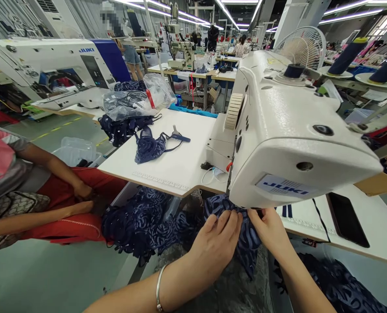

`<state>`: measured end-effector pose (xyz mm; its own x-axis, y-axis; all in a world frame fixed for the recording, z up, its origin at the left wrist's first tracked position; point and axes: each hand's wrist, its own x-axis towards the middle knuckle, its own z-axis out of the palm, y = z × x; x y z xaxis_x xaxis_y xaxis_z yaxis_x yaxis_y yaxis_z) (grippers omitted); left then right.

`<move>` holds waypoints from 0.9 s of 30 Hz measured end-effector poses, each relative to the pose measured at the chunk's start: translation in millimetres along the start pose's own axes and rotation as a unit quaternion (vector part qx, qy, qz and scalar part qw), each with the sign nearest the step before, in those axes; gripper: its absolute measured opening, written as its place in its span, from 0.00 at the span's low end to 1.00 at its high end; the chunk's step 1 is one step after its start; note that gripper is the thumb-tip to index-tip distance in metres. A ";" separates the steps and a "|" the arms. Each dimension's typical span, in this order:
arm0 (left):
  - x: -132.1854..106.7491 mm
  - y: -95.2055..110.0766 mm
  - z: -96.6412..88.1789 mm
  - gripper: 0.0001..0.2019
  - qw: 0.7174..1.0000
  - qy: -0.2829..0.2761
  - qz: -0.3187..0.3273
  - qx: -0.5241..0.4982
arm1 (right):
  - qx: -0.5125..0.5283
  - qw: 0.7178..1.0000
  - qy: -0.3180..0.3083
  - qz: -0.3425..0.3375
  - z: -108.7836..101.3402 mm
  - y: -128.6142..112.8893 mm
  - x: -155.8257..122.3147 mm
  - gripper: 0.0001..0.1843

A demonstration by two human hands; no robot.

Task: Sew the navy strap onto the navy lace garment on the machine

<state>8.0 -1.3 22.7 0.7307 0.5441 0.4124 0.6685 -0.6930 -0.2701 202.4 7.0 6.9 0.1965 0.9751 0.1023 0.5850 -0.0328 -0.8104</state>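
A navy lace bra [249, 243] lies at the front edge of the sewing machine [288, 130], under its head, with part of it hanging down. My left hand [218, 241] presses closed fingers onto the lace from the left, a silver bangle on its wrist. Close by on the right, my right hand [268, 228] pinches the bra's upper edge beneath the machine head. The machine's body hides the needle area and those fingertips. On the white table beyond, another navy bra [150, 145] lies with its straps loose.
A heap of navy lace pieces [148, 221] hangs left of my hands, and another lace pile [340, 282] is at lower right. A black phone [348, 219] rests on the table. To the left sits a person in red trousers [72, 224]. A second machine [56, 65] stands behind.
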 end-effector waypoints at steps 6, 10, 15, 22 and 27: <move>-0.8 1.3 1.2 0.21 1.000 -0.003 -0.008 -0.002 | -0.004 1.000 -0.015 -0.004 -2.1 -0.7 0.4 0.16; -0.4 2.2 2.3 0.20 1.000 0.003 -0.015 0.001 | -0.003 1.000 -0.018 0.006 -1.9 -0.8 0.7 0.15; 0.7 2.1 1.8 0.20 1.000 0.005 -0.015 0.006 | -0.009 0.999 -0.018 0.024 -1.8 -1.5 1.1 0.14; 0.0 2.5 1.2 0.20 1.000 0.003 -0.011 0.017 | -0.012 0.999 -0.025 0.043 -1.6 0.8 1.5 0.18; -0.5 1.1 0.5 0.19 1.000 0.010 -0.024 0.010 | -0.009 0.999 -0.020 0.040 0.7 2.5 1.8 0.19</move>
<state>8.4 -2.1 21.8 0.6951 0.5668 0.4421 0.7054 -0.6566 -0.2672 203.6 8.8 4.7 0.2116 0.9773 0.0141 0.5822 -0.1144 -0.8050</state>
